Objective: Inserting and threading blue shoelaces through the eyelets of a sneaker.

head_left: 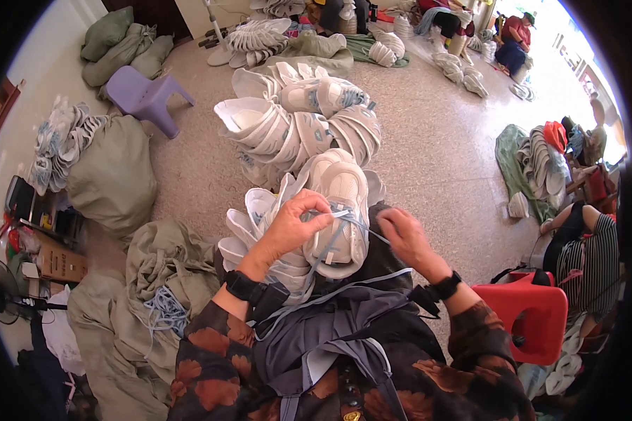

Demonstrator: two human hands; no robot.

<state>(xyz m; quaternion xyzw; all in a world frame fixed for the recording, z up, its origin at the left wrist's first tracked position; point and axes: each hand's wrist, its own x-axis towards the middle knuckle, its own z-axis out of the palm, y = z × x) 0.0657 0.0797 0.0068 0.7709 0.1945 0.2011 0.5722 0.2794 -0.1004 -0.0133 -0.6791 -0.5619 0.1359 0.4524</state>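
Observation:
A white sneaker (pixel 339 184) with grey-blue trim lies on my lap, toe pointing away from me. A light blue shoelace (pixel 358 225) is partly threaded through its upper eyelets. My left hand (pixel 303 223) pinches the lace close to the shoe's left side. On the right, my right hand (pixel 406 237) is closed on a stretch of the same lace, pulled out from the shoe. More blue lace trails across the dark apron (pixel 316 330) on my lap. Stacked sneakers (pixel 261 203) lean just left of the one being laced.
A long stack of white sneakers (pixel 309 130) stands ahead on the speckled floor. Left are a purple stool (pixel 146 98), stuffed green sacks (pixel 116 175) and a bundle of blue laces (pixel 167 309). A red stool (pixel 541 309) and a seated person (pixel 586 245) are at right. Other people sit farther back.

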